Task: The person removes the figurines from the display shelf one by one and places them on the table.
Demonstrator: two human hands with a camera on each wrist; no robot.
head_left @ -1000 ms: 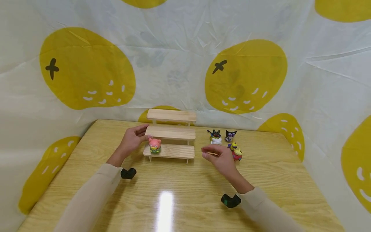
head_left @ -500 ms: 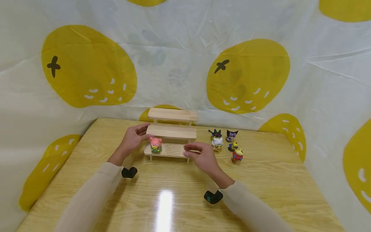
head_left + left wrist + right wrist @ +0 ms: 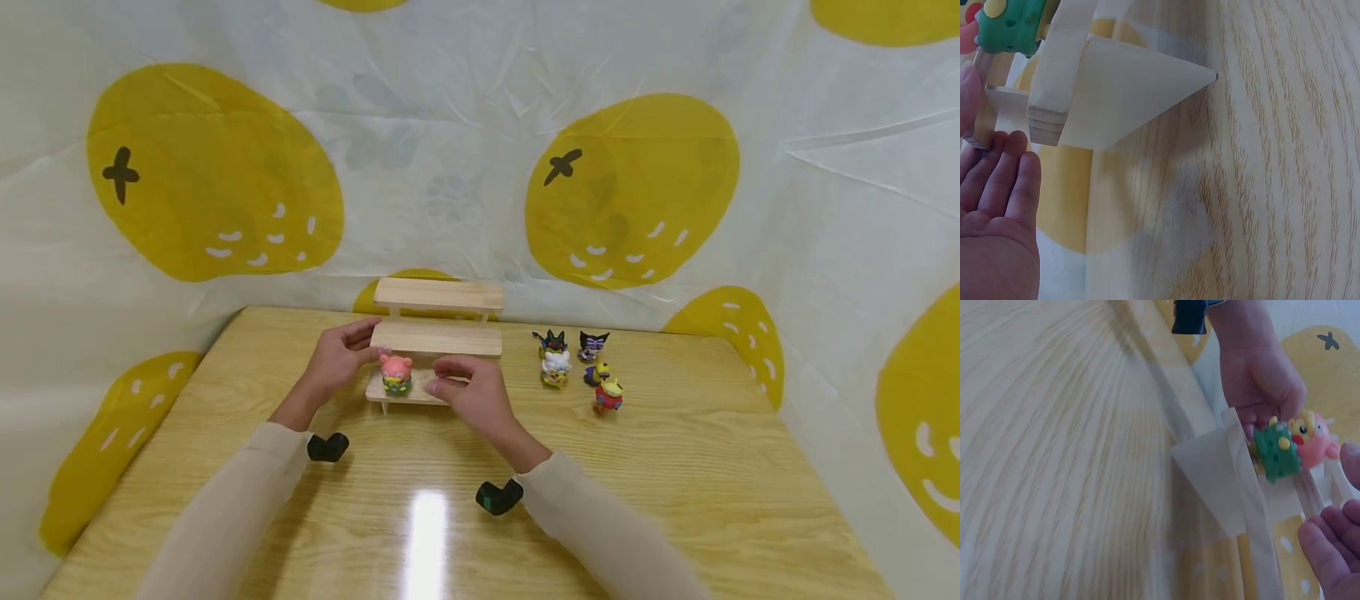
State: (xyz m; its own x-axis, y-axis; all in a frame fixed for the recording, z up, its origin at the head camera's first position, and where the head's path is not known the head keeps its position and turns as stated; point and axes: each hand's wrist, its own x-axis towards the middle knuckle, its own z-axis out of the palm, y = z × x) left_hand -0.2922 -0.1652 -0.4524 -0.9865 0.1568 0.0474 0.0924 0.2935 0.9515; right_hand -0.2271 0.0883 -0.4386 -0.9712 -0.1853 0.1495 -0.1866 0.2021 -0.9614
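A three-tier wooden display stand stands near the back of the table. On the left part of its lowest step sits a pink-headed toy figure with a green body. My left hand holds the left end of the middle step, thumb in front and fingers behind, as the left wrist view shows. My right hand hovers over the lowest step just right of the figure, fingers loosely bent, holding nothing. In the right wrist view a small gap separates its fingertips from the figure.
Right of the stand several small toy figures stand together: a white one, a black-eared one, a purple and yellow one and a red and yellow one. A fruit-print curtain hangs behind the table.
My right hand has moved left from beside the loose figures to the lowest step, close to the pink-headed figure. My left hand has stayed at the stand's left end.
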